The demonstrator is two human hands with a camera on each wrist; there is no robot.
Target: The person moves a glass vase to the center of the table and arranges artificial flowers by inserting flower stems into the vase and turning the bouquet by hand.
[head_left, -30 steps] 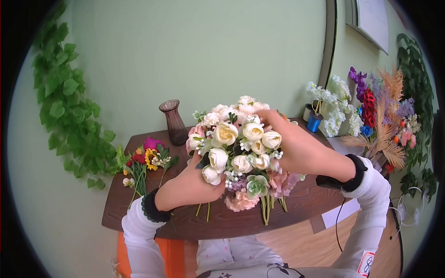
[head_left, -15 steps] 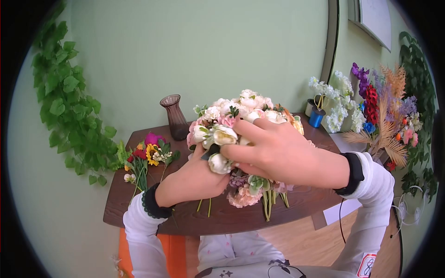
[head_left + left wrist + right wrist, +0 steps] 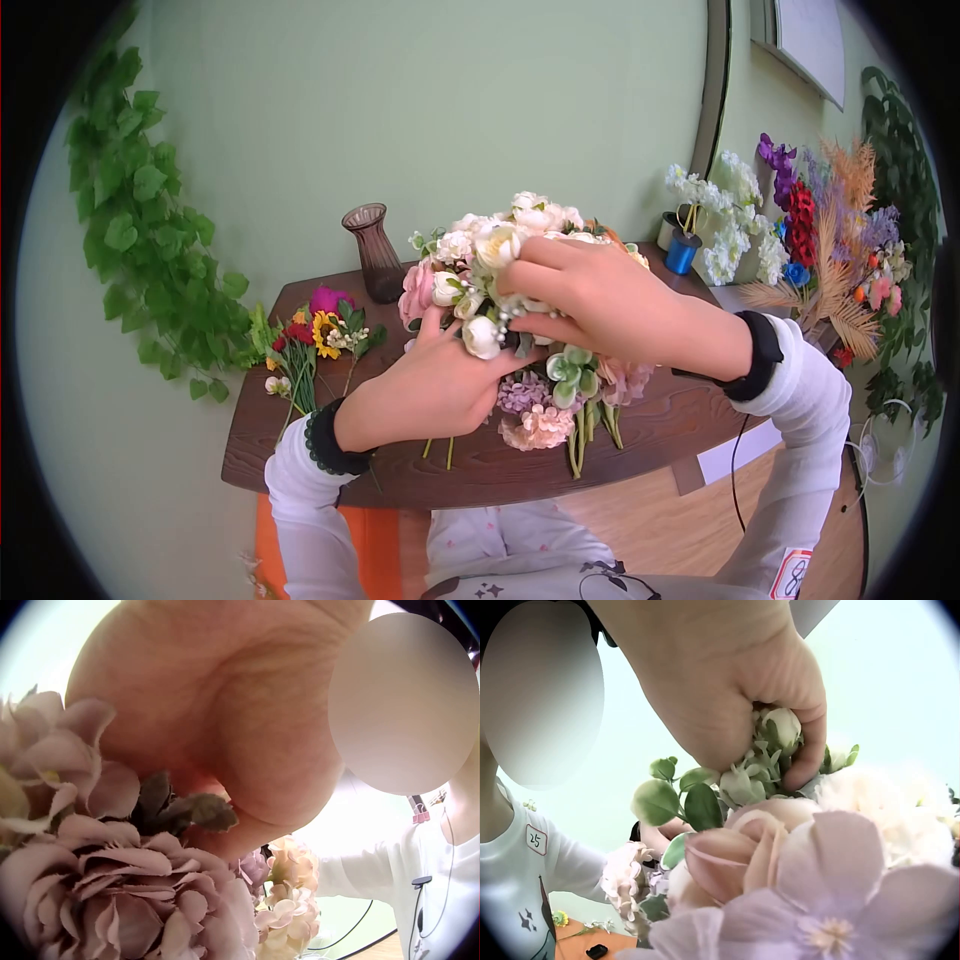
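A full bouquet of artificial flowers (image 3: 535, 428) stands over the table, with white roses, pink blooms and green stems below. My right hand (image 3: 610, 300) curls its fingers round a bunch of white roses (image 3: 497, 245) at the bouquet's top front. In the right wrist view, white buds (image 3: 783, 729) show between the thumb and fingers of that hand. Against the left front of the bouquet, my left hand (image 3: 425, 385) grips among the flowers, thumb and index finger spread around a white rose (image 3: 481, 338). Its other fingertips are hidden. Pink blooms (image 3: 120, 900) lie under the palm in the left wrist view.
A ribbed smoky glass vase (image 3: 373, 255) stands behind the bouquet on the dark wooden table (image 3: 400, 480). Left of it lie loose flowers, including a sunflower (image 3: 327, 335). At the right are a blue pot (image 3: 682, 252) and colourful flower sprays (image 3: 800, 215).
My right hand has swung from the bouquet's right side across its front and then lifted slightly, bringing white roses up. The left hand stays at the left front, its index finger now straighter.
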